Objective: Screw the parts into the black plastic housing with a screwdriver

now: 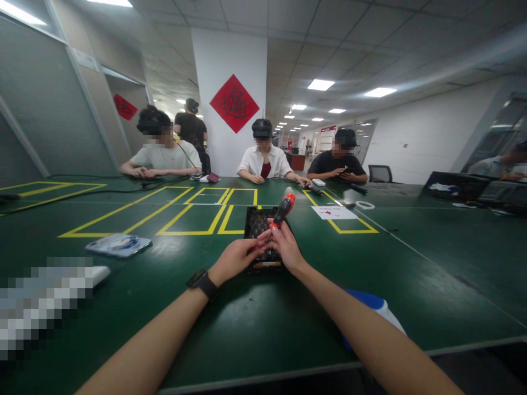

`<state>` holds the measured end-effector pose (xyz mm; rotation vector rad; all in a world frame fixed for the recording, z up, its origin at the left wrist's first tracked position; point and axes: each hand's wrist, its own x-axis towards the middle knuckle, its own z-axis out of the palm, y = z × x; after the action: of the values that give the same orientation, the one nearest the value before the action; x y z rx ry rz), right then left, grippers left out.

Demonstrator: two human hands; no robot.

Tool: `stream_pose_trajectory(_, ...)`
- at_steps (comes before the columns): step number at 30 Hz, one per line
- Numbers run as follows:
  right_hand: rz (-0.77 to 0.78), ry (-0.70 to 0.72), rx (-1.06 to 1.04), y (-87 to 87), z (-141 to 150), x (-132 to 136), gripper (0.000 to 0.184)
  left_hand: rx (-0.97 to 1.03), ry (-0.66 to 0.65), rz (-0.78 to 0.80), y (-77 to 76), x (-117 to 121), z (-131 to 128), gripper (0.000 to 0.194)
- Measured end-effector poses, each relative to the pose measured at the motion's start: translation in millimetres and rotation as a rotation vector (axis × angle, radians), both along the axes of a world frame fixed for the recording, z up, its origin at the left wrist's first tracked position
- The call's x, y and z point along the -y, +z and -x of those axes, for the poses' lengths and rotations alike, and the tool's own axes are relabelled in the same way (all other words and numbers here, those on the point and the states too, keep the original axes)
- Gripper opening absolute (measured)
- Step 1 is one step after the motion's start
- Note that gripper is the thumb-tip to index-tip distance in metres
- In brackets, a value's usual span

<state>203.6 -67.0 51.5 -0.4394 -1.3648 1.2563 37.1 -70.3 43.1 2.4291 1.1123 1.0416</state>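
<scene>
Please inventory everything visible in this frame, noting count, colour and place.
Screwdriver: 1, red and black, in right hand
Tray: 1, black, beneath the hands
Table: 1, green, centre
Tape outlines: several, yellow, on table
Flat case: 1, pale and blue, left
Pixelated object: 1, pale, left edge
Partly hidden item: 1, blue and white, by right forearm
Paper: 1, white, beyond tray, right
Ring: 1, white, beside paper
Signs: 2, red, pillar and left background
People: 5, pale or black tops, background
Chair: 1, dark, back right
Lights: several, white, ceiling
Small far items: several, unclear
Watch: 1, black, left wrist
Hands: 2, bare, over tray
</scene>
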Motion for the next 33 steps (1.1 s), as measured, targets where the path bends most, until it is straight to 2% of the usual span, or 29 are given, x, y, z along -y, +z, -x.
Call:
stream_pose_trajectory(5,0.005,-0.014,-0.004,0.8,0.8,0.4,0.035,-0.049,0.076,-0.015,-1.9,-0.8,-1.1,0.026)
stream_pose_trajectory(13,0.047,-0.011,-0.006,-1.2,-1.7,-2.7,0.035,-0.002,-0.039,0.050,-5.0,-5.1,1.0,0.023)
stream_pose_trajectory(20,0.037,-0.021,-0.016,-1.4,-1.7,-2.3,0.032,-0.005,0.058,0.030,-3.5,-2.8,-0.4,0.026)
stream_pose_trajectory(27,0.064,-0.021,-0.032,-1.8,-2.4,-5.0,0.036,-0.042,-0.065,0.037,1.8,-0.7,0.7,0.027)
stream_pose_trajectory(30,0.062,-0.024,-0.042,-2.3,-2.3,-4.9,0.036,0.014,-0.022,0.051,1.7,1.9,-1.2,0.027)
stream_pose_trajectory(33,0.066,-0.014,-0.041,-1.4,-2.1,-3.4,0.037,0.130,-0.017,0.141,-2.6,0.9,-3.0,0.031)
